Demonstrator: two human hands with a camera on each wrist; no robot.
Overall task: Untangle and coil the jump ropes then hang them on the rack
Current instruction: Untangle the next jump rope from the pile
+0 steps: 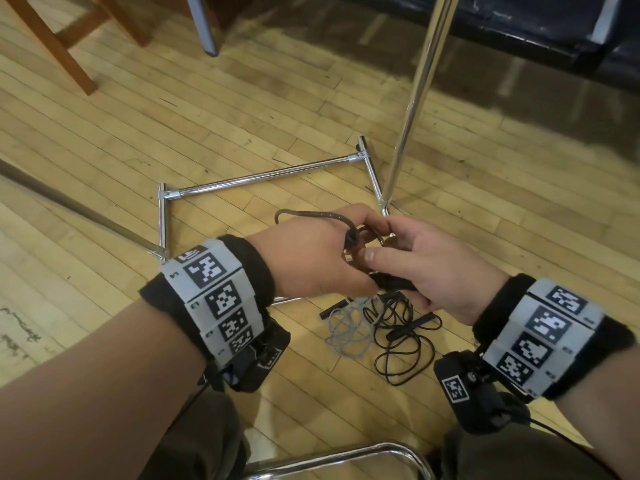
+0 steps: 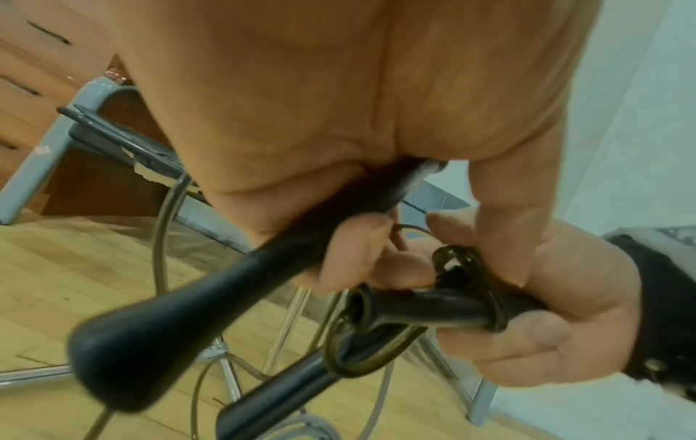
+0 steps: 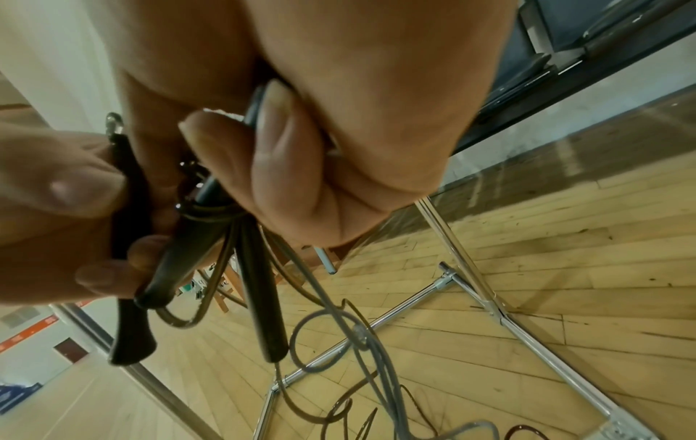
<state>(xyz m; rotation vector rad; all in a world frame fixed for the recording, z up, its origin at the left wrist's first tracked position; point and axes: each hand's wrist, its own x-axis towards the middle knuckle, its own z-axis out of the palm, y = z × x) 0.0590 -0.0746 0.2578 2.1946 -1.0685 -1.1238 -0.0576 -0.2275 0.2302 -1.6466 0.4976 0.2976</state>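
Both hands meet above the floor in the head view. My left hand (image 1: pixel 332 268) grips one black handle (image 2: pixel 180 309) of a dark brown jump rope, and a loop of its cord (image 1: pixel 311 214) arches over the back of that hand. My right hand (image 1: pixel 384 258) holds a second black handle (image 2: pixel 433 306) that has brown cord wound around it. In the right wrist view, two or more handles (image 3: pixel 260 297) hang down between the fingers. A tangle of grey rope (image 1: pixel 349 327) and black rope (image 1: pixel 405 344) lies on the floor below the hands.
The chrome rack has its base frame (image 1: pixel 263 174) on the wooden floor and its upright pole (image 1: pixel 415 98) rising just behind my hands. Wooden chair legs (image 1: pixel 69 46) stand at far left, a dark bench (image 1: pixel 554 36) at far right, and a chrome tube (image 1: pixel 346 455) by my knees.
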